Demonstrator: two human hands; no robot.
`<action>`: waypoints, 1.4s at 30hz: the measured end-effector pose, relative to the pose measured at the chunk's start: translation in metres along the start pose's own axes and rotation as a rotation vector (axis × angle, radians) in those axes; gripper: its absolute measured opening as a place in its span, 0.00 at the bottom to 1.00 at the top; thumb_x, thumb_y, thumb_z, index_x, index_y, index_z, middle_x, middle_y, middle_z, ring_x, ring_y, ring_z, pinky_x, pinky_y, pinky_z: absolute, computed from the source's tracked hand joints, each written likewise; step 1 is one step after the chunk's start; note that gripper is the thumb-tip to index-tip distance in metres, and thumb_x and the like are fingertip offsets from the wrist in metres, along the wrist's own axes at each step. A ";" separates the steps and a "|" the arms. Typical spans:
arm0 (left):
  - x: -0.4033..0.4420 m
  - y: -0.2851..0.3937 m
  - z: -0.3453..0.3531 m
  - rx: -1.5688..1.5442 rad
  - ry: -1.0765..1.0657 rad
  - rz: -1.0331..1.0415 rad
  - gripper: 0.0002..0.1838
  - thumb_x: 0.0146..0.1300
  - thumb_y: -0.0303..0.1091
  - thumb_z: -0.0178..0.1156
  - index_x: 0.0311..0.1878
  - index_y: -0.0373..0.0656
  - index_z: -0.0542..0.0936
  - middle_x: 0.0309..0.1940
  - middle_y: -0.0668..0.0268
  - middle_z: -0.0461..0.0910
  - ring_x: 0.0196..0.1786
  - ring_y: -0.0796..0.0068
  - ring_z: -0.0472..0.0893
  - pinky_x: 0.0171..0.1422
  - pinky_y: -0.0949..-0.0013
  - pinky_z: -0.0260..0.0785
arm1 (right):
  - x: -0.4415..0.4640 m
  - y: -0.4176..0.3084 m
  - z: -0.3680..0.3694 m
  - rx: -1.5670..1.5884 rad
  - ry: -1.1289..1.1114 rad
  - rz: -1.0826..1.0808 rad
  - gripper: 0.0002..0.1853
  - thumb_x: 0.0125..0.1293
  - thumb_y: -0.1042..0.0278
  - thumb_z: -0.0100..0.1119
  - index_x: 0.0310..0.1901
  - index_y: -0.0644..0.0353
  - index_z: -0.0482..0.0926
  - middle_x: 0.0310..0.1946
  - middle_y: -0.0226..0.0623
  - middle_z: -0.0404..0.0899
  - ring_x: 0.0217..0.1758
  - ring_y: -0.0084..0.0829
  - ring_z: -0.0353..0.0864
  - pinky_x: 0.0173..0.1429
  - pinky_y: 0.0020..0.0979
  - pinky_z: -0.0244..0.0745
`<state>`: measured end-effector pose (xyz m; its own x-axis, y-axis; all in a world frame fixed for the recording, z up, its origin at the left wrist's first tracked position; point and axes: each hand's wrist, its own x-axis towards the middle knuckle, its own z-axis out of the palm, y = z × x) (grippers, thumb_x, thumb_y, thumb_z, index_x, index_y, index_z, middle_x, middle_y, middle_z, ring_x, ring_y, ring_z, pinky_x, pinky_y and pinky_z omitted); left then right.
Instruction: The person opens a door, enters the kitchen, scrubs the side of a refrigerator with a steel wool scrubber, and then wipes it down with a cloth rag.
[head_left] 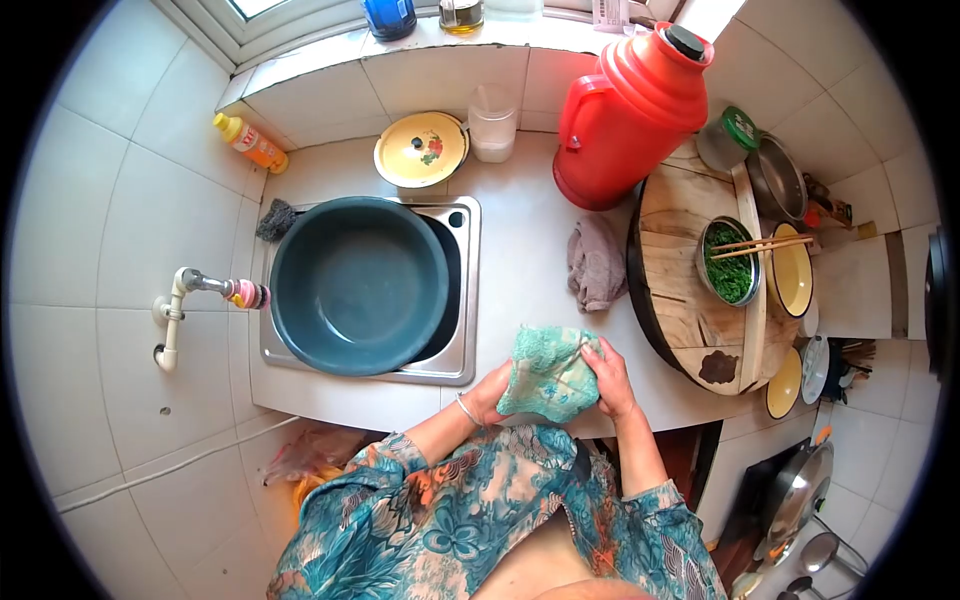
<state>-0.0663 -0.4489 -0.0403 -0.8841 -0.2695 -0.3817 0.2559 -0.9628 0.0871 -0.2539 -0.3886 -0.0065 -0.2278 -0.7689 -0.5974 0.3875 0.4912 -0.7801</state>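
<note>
Both hands hold a folded mint-green cloth (551, 374) with a pale pattern, just over the counter's front edge. My left hand (489, 394) grips its left side, fingers partly hidden behind the cloth. On the cloth's right edge, my right hand (611, 377) is closed with the fingers over it. To the left, a large dark teal basin (360, 285) sits over the steel sink (462, 300). A crumpled mauve cloth (596, 264) lies on the counter beyond my right hand.
A tall red thermos (635, 115) stands at the back right. Beside it, a round wooden board (680, 290) carries a bowl of chopped greens (730, 275) with chopsticks across it. A yellow enamel lid (415, 150) and a plastic cup (492, 125) are at the back. The tap (205, 283) juts from the left wall.
</note>
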 end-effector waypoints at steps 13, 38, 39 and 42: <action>0.012 -0.006 -0.042 0.565 0.403 0.040 0.22 0.68 0.36 0.40 0.59 0.31 0.67 0.54 0.61 0.72 0.55 0.73 0.70 0.61 0.72 0.60 | 0.060 0.046 -0.044 -0.459 0.201 -0.149 0.20 0.61 0.68 0.54 0.55 0.66 0.70 0.46 0.36 0.75 0.49 0.23 0.72 0.55 0.24 0.66; 0.016 -0.012 -0.053 0.576 0.409 0.035 0.21 0.68 0.36 0.41 0.56 0.30 0.70 0.51 0.61 0.73 0.53 0.73 0.70 0.60 0.71 0.61 | 0.057 0.042 -0.043 -0.134 0.146 -0.083 0.20 0.61 0.68 0.56 0.53 0.67 0.70 0.44 0.36 0.76 0.46 0.24 0.73 0.53 0.25 0.68; 0.015 -0.012 -0.052 0.571 0.409 0.025 0.21 0.68 0.36 0.41 0.55 0.31 0.70 0.51 0.61 0.73 0.52 0.73 0.71 0.60 0.71 0.61 | 0.057 0.041 -0.043 -0.136 0.148 -0.082 0.20 0.61 0.68 0.56 0.53 0.67 0.70 0.44 0.36 0.76 0.46 0.23 0.73 0.53 0.24 0.68; 0.016 -0.012 -0.054 0.556 0.400 0.019 0.20 0.68 0.35 0.40 0.55 0.31 0.71 0.50 0.61 0.74 0.52 0.73 0.71 0.59 0.71 0.61 | 0.055 0.035 -0.038 -0.139 0.155 -0.082 0.19 0.61 0.69 0.56 0.52 0.67 0.70 0.43 0.35 0.76 0.46 0.23 0.74 0.53 0.24 0.68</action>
<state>-0.0624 -0.4411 -0.0970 -0.6417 -0.3612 -0.6766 -0.0633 -0.8542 0.5161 -0.2870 -0.3980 -0.0733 -0.3920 -0.7416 -0.5444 0.2381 0.4898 -0.8387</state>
